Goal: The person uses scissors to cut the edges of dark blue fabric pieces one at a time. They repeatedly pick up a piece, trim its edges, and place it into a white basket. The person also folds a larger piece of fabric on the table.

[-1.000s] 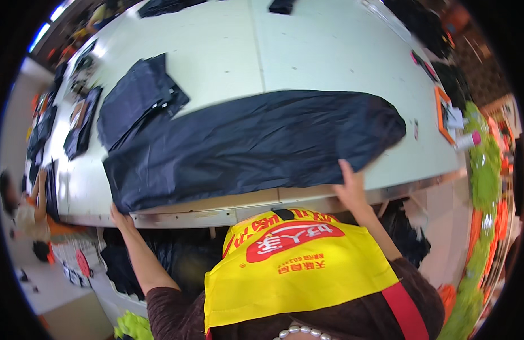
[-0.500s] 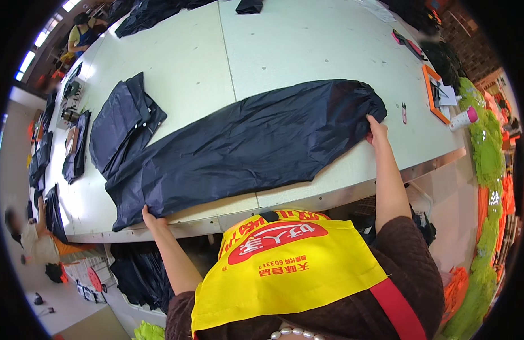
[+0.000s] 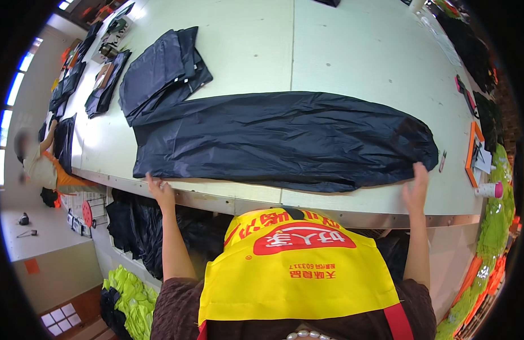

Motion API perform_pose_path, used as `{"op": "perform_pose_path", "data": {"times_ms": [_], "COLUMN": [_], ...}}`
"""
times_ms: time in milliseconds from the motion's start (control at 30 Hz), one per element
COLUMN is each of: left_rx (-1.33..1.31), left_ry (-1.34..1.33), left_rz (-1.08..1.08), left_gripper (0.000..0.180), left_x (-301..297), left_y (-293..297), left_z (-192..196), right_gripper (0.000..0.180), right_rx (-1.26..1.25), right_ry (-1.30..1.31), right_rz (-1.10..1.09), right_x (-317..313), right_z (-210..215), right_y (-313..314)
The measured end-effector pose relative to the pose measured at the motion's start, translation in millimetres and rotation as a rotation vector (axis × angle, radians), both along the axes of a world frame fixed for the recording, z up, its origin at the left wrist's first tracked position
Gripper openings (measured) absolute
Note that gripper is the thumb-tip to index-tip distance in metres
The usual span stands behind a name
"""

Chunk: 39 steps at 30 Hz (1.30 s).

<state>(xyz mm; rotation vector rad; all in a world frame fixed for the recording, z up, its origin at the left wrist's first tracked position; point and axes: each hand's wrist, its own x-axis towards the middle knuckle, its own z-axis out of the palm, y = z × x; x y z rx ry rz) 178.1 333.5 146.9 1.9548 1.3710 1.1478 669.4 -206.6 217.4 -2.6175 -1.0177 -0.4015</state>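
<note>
A long piece of dark navy fabric lies spread lengthwise across the pale table. My left hand rests at the table's near edge with its fingers apart, touching the fabric's lower left corner. At the right end, my right hand lies flat with fingers stretched out on the fabric's lower edge. Neither hand is closed around anything. A yellow apron covers my front and hides part of the table edge.
A folded stack of dark fabric sits behind the spread piece, with more dark pieces farther left. An orange-framed board, a marker and a pink-and-white cup lie at the right. Another person stands at the left.
My right hand has come down from the fabric's far right tip to its near right edge. The fabric now lies straighter along the table. My left hand stays at the left corner.
</note>
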Motion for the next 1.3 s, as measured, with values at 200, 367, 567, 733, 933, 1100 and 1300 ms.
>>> {"op": "perform_pose_path", "data": {"times_ms": [200,367,567,733,933,1100,1300], "left_rx": [0.429,0.385,-0.158,-0.009,-0.396,-0.468,-0.017], "left_ry": [0.97,1.086,1.435,1.37,1.259,1.418,1.48], "left_rz": [-0.045,-0.245,-0.295,-0.14,-0.003,0.098,0.469], "left_gripper": [0.049,0.023,0.037,0.036,0.044,0.042,0.05], "left_x": [3.6,-14.3,-17.2,43.3,42.3,53.8,39.3], "left_y": [39.2,94.2,152.5,178.7,230.5,257.5,263.4], "left_z": [20.4,31.5,101.3,112.5,53.7,42.9,-2.1], "right_gripper": [0.063,0.056,0.019,0.028,0.04,0.051,0.046], "right_rx": [-0.299,-0.456,-0.541,-0.3,-0.555,-0.628,-0.542], "right_ry": [-0.036,0.41,1.018,0.349,0.179,0.181,0.012], "right_rz": [0.276,0.295,0.147,0.332,0.093,0.08,0.012], "right_x": [9.4,46.1,90.3,115.2,126.7,147.9,145.0], "right_z": [-27.4,9.1,68.1,-0.3,4.3,-4.8,-5.0], "right_y": [38.6,45.9,70.4,70.1,113.4,129.7,141.4]}}
